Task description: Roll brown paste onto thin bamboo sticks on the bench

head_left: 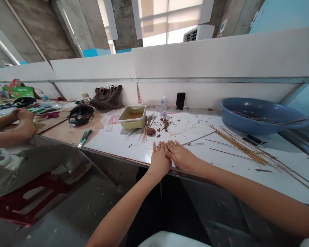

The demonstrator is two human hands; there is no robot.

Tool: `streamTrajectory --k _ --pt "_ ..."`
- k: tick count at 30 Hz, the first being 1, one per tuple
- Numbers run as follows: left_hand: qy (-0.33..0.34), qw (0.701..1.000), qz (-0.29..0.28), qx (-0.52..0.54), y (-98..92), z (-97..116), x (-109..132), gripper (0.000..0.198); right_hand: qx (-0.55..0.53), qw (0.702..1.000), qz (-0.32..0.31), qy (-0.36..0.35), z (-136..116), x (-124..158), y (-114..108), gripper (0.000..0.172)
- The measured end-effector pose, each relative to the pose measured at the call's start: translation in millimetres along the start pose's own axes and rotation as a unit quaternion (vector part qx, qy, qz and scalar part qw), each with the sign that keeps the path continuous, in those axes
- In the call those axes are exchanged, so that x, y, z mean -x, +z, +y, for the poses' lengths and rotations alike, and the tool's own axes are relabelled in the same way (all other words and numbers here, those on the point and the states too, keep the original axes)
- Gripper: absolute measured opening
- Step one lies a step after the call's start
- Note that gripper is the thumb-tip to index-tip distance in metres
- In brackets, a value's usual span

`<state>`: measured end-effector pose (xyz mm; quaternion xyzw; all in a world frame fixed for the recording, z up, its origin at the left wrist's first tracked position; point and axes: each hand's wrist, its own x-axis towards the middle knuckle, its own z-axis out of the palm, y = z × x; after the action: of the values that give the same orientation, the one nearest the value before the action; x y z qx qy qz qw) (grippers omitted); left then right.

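Side by side at the table's front edge, my left hand point(160, 157) and my right hand point(179, 154) lie palm down with fingers stretched out, holding nothing. They touch each other. Just beyond them a brown walnut-like lump point(151, 131) rests by a bundle of thin sticks point(145, 130). Brown crumbs point(165, 125) are scattered behind it. Past my right hand lie a thin rod point(198, 138) and a spread of long tan strips point(240, 145). A yellow-green tub point(132, 124) with brownish liquid stands behind the sticks.
A clear bottle point(164, 107) and a black phone point(180, 101) stand near the back panel. At right is a large blue basin point(260, 125). Green-handled cutters point(85, 138), a black headset point(80, 115) and a handbag point(108, 97) lie left. Another person's hands point(25, 116) are at far left.
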<state>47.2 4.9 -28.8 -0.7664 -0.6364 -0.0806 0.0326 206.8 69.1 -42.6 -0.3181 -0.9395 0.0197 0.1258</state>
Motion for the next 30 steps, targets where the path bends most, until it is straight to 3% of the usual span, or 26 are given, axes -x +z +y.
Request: streamTrajectory --k 7,16,24,30 --pt "-0.021 1.000 -0.020 0.008 -3.8 3 -12 0.075 -0.005 0.999 -0.019 0.039 0 -14 -3 0.073" --pt "-0.007 1.000 -0.012 0.022 1.8 3 11 0.075 -0.007 1.000 -0.002 0.013 -5 10 3 0.077" --pt "-0.042 0.998 -0.029 0.028 -8.9 2 -15 0.075 -0.002 0.999 -0.044 0.031 5 -19 -12 0.069" --pt "-0.017 1.000 -0.011 0.022 -5.6 5 16 0.076 0.005 1.000 -0.019 -0.002 -1 11 -6 0.073"
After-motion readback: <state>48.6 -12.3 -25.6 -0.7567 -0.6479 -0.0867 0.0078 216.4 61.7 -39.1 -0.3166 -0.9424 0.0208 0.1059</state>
